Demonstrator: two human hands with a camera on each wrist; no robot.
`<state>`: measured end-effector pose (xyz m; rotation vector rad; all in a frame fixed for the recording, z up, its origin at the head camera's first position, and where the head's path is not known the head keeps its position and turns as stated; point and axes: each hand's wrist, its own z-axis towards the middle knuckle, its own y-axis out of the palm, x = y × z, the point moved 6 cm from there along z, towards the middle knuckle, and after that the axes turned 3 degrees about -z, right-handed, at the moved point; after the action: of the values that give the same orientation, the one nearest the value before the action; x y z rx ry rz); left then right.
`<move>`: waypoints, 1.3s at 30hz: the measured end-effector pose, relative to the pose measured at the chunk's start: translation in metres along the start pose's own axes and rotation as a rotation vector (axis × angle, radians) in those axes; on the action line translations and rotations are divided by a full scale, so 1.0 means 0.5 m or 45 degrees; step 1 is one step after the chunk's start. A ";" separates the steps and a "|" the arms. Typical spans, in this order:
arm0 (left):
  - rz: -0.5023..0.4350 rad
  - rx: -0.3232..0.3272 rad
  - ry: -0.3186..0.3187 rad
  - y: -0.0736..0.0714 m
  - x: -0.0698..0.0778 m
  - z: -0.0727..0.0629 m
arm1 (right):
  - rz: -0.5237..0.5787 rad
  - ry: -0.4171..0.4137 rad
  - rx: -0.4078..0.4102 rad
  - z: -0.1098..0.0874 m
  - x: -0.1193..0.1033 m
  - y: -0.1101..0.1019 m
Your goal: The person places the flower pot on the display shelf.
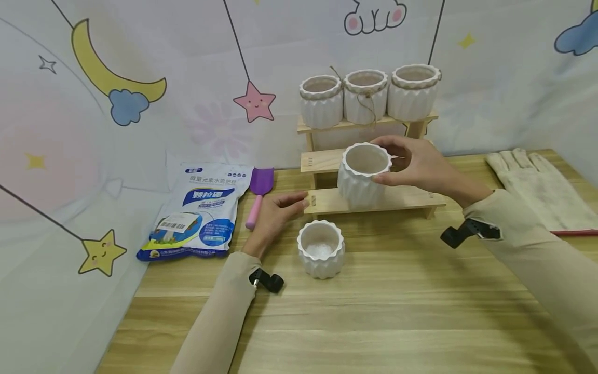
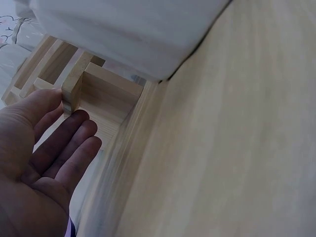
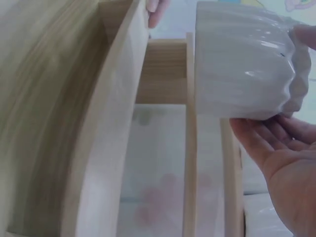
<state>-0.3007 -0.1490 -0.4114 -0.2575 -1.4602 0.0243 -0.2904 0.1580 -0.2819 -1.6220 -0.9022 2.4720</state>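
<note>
My right hand (image 1: 416, 165) grips a white fluted ceramic pot (image 1: 362, 189), thumb and fingers at opposite sides near its scalloped rim. In the head view the upright pot overlaps the lower steps of a three-step wooden plant stand (image 1: 406, 201); the right wrist view shows the pot's smooth side (image 3: 244, 61) beside the step boards. My left hand (image 1: 277, 213) holds the left end of the stand's lowest step, thumb on one edge and fingers at the other, as the left wrist view shows at the board end (image 2: 73, 89). A second fluted pot (image 1: 322, 265) stands on the table before the stand.
Three white pots (image 1: 366, 104) with twine round their necks line the top step. To the left lie a fertilizer bag (image 1: 196, 208) and a purple shovel (image 1: 261, 182) with a pink handle. White gloves (image 1: 537, 182) lie at the right. A printed curtain (image 1: 196, 62) hangs behind.
</note>
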 end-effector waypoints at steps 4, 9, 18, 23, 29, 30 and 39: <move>-0.018 -0.006 -0.013 0.001 0.000 0.000 | -0.014 0.045 0.021 0.017 0.002 -0.008; -0.004 -0.006 -0.012 0.000 -0.001 0.001 | -0.076 0.059 0.041 0.038 0.004 -0.012; -0.018 -0.012 -0.031 0.003 -0.003 0.000 | -0.090 0.119 0.099 0.063 0.021 -0.020; -0.019 -0.009 -0.024 0.003 0.001 -0.002 | -0.111 0.168 0.130 0.074 0.026 -0.024; -0.014 -0.006 -0.016 0.002 0.002 -0.002 | -0.137 0.197 0.154 0.083 0.026 -0.020; -0.008 -0.003 -0.014 0.001 0.002 -0.001 | -0.150 0.198 0.156 0.084 0.024 -0.019; 0.006 0.006 0.000 -0.001 0.005 -0.001 | -0.180 0.206 0.191 0.095 0.019 -0.013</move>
<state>-0.2998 -0.1492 -0.4088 -0.2571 -1.4591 0.0317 -0.3369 0.1456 -0.2735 -1.6203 -0.7627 2.2198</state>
